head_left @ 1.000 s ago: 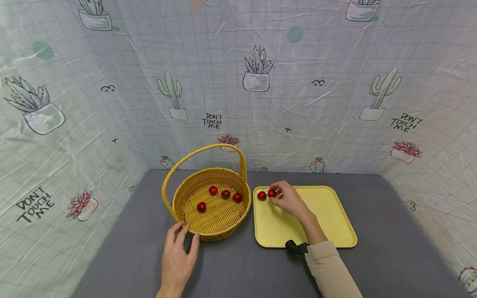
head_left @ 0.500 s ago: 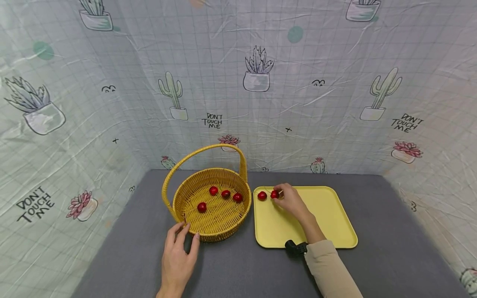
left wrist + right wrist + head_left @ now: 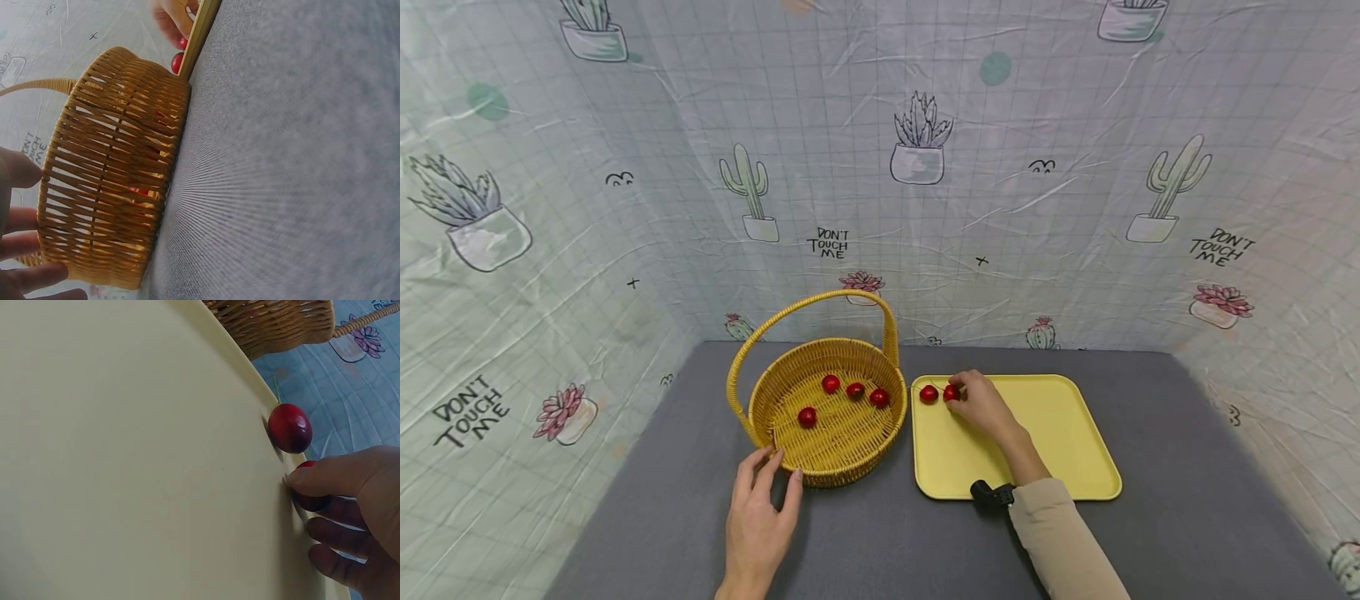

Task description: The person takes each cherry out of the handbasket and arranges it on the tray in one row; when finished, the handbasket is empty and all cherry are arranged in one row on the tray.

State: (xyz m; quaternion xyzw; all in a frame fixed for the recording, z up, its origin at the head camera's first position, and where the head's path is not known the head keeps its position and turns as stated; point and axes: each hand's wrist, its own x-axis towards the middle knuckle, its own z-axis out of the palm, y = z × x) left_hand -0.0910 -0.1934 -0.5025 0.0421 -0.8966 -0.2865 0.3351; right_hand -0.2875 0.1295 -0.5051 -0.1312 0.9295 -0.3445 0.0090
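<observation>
At the far left corner of a yellow tray, my right hand pinches a red cherry between thumb and fingers, low over the tray. Just left of it lies a second cherry, whose thin green stem reaches the tray's rim. The near left side of a yellow wicker basket is where my left hand rests, fingers loosely spread and fingertips at the rim. Inside the basket lie several cherries, seen only in part through the weave in the left wrist view.
The basket's tall arched handle rises above its far side. Basket and tray stand side by side on a grey tabletop. Behind them hangs a cloth backdrop printed with cacti, and a black wrist strap sits on the right forearm.
My right hand, pinching the cherry, has shifted slightly right and toward me since a second ago. The left hand, basket and other cherries stay in place.
</observation>
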